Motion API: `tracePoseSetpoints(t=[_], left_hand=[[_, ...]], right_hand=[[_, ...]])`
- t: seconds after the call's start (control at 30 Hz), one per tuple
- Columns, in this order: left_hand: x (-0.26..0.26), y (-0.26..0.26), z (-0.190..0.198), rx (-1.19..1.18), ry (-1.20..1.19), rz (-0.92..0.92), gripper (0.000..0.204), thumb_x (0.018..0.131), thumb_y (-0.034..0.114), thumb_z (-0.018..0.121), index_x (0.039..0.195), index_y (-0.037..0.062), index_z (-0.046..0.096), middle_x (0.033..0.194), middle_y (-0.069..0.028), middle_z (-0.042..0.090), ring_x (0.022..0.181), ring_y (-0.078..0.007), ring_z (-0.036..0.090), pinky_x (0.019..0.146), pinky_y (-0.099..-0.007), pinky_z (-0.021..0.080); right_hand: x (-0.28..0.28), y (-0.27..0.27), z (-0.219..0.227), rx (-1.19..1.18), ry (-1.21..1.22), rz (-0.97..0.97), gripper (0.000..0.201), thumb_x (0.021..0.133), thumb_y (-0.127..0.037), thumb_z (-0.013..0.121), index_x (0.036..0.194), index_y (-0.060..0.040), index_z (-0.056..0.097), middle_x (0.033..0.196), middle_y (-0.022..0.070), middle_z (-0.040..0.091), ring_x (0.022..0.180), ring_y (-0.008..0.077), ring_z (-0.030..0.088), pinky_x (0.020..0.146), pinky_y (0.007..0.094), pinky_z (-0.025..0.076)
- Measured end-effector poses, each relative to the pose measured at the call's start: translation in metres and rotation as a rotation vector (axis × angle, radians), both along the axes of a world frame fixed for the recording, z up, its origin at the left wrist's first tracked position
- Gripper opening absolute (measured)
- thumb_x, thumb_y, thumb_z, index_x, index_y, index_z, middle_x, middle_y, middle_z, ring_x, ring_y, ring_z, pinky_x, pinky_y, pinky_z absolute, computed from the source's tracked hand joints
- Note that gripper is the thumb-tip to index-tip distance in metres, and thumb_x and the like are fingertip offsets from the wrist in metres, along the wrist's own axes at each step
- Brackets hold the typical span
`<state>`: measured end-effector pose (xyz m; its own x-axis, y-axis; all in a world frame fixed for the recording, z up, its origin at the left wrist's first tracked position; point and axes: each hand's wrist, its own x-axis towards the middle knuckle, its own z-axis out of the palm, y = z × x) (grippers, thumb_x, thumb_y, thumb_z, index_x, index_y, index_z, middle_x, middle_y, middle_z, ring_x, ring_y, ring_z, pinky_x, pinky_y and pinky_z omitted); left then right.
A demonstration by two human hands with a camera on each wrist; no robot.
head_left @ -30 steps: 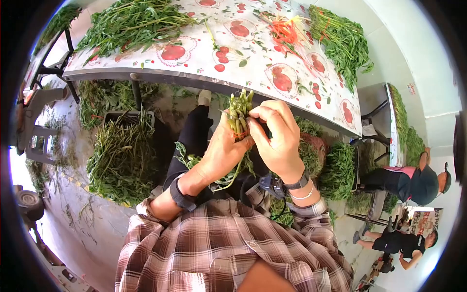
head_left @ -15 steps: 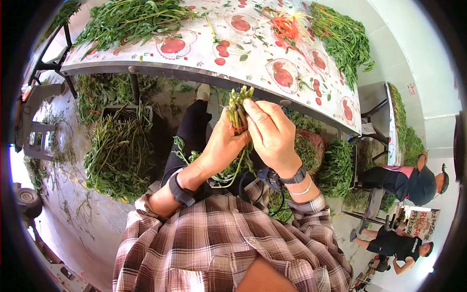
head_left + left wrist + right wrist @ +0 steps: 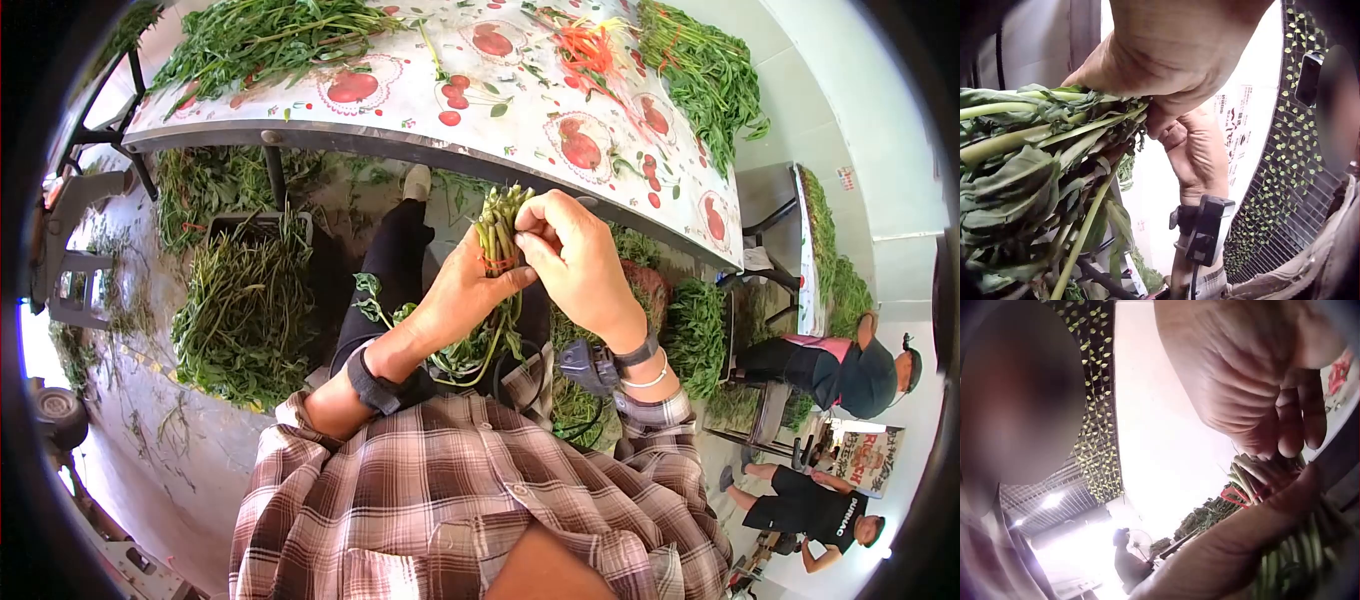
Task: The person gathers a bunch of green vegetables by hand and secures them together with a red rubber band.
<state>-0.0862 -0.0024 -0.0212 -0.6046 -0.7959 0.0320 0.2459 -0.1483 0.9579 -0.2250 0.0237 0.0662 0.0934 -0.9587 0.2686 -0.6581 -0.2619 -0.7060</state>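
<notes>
My left hand (image 3: 450,308) wraps round a bunch of leafy green stems (image 3: 495,222), cut ends up. Red-orange tie (image 3: 497,265) circles the stems just above the thumb. Thumb and forefinger of my right hand (image 3: 580,262) pinch at the right side of the bunch, near the cut ends; what exactly lies between them I cannot tell. In the left wrist view the leaves (image 3: 1016,187) hang below the left hand (image 3: 1172,50). The right wrist view shows the right hand's curled fingers (image 3: 1290,428) close over the stems and red tie (image 3: 1234,497).
A table with a fruit-patterned cloth (image 3: 480,75) stands in front, bearing piles of greens (image 3: 270,40) and red strips (image 3: 585,48). A crate heaped with greens (image 3: 245,310) is on the floor at left. Two people (image 3: 850,370) are at the far right.
The right hand has shifted slightly along the side of the bunch, its wrist swinging outward to the right. The left hand keeps its grip, with the bunch moved a little right.
</notes>
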Motion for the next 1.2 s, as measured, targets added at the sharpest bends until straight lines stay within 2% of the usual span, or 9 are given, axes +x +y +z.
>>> tracePoseSetpoints(t=[0.07,0.4,0.53,0.6,0.67,0.8,0.87,1.13,1.2], left_hand=[[0.0,0.0,-0.001,0.021,-0.009,-0.025,0.043,0.085,0.005,0.067,0.12,0.0011,0.043,0.107,-0.0033,0.055,0.098,-0.0091,0.05,0.086,-0.0269,0.045],[0.0,-0.001,0.008,0.0,0.015,-0.016,0.048,0.084,0.004,0.067,0.124,0.0019,0.041,0.109,-0.0035,0.055,0.101,-0.0092,0.05,0.088,-0.0272,0.044],[-0.001,0.004,0.009,0.005,0.033,0.04,0.048,0.086,0.004,0.065,0.127,0.0023,0.039,0.112,-0.0051,0.053,0.103,-0.0102,0.05,0.09,-0.0278,0.044],[-0.002,0.004,0.008,-0.026,0.102,0.015,0.05,0.087,0.003,0.063,0.129,0.0024,0.036,0.116,-0.0057,0.052,0.106,-0.0113,0.05,0.091,-0.0285,0.044],[-0.001,0.003,0.012,0.096,0.175,-0.032,0.051,0.088,0.001,0.061,0.131,0.0024,0.034,0.119,-0.0055,0.051,0.107,-0.0117,0.05,0.092,-0.0288,0.045],[0.003,0.001,0.011,0.062,0.119,-0.073,0.05,0.089,0.004,0.062,0.131,0.0014,0.035,0.116,-0.0044,0.052,0.107,-0.009,0.049,0.09,-0.026,0.044],[0.003,0.004,0.012,0.12,0.19,-0.073,0.045,0.089,0.008,0.064,0.125,0.0004,0.038,0.11,-0.0038,0.054,0.102,-0.0083,0.05,0.087,-0.0255,0.044],[0.003,0.005,0.001,-0.065,-0.063,0.054,0.033,0.089,0.013,0.063,0.112,-0.0014,0.043,0.097,-0.0054,0.054,0.089,-0.0098,0.049,0.079,-0.0275,0.045],[0.0,0.008,0.002,-0.035,-0.032,0.094,0.033,0.089,0.012,0.063,0.111,-0.0018,0.043,0.096,-0.0066,0.054,0.089,-0.0109,0.049,0.079,-0.0283,0.045]], right_hand=[[-0.003,-0.001,0.001,0.11,-0.094,-0.027,0.014,0.08,0.002,0.061,0.09,-0.0008,0.052,0.081,0.0128,0.058,0.071,0.0259,0.062,0.065,0.0338,0.05],[-0.003,-0.005,-0.006,0.041,-0.209,-0.029,0.016,0.082,0.001,0.062,0.095,-0.001,0.053,0.076,0.0093,0.054,0.065,0.0174,0.056,0.061,0.0303,0.047],[0.006,0.0,0.005,0.08,-0.183,-0.054,0.025,0.081,-0.001,0.065,0.102,-0.0033,0.052,0.079,0.0083,0.051,0.063,0.0182,0.054,0.059,0.0308,0.046],[0.009,0.0,0.004,-0.016,-0.027,-0.012,0.033,0.079,-0.003,0.067,0.108,-0.0056,0.051,0.084,0.0081,0.048,0.063,0.0198,0.052,0.059,0.0314,0.045],[0.007,-0.002,-0.002,-0.002,-0.055,-0.007,0.032,0.079,-0.003,0.067,0.107,-0.0061,0.051,0.087,0.0084,0.047,0.067,0.0212,0.053,0.06,0.0314,0.046],[0.006,-0.004,-0.006,-0.028,-0.197,-0.019,0.027,0.08,0.004,0.061,0.103,-0.0048,0.05,0.085,0.0082,0.047,0.073,0.0183,0.053,0.064,0.0306,0.046],[0.003,-0.004,-0.008,-0.002,-0.241,0.01,0.023,0.081,0.007,0.057,0.1,-0.0037,0.051,0.085,0.0071,0.046,0.073,0.0173,0.052,0.064,0.0294,0.046],[0.002,-0.005,-0.016,-0.233,-0.029,-0.001,0.018,0.08,0.009,0.057,0.092,-0.0044,0.059,0.086,0.0079,0.05,0.068,0.0184,0.055,0.061,0.0288,0.046],[0.002,-0.004,-0.018,-0.213,-0.011,0.016,0.018,0.08,0.011,0.058,0.094,-0.0007,0.06,0.092,0.0071,0.052,0.073,0.0137,0.055,0.063,0.0247,0.047]])
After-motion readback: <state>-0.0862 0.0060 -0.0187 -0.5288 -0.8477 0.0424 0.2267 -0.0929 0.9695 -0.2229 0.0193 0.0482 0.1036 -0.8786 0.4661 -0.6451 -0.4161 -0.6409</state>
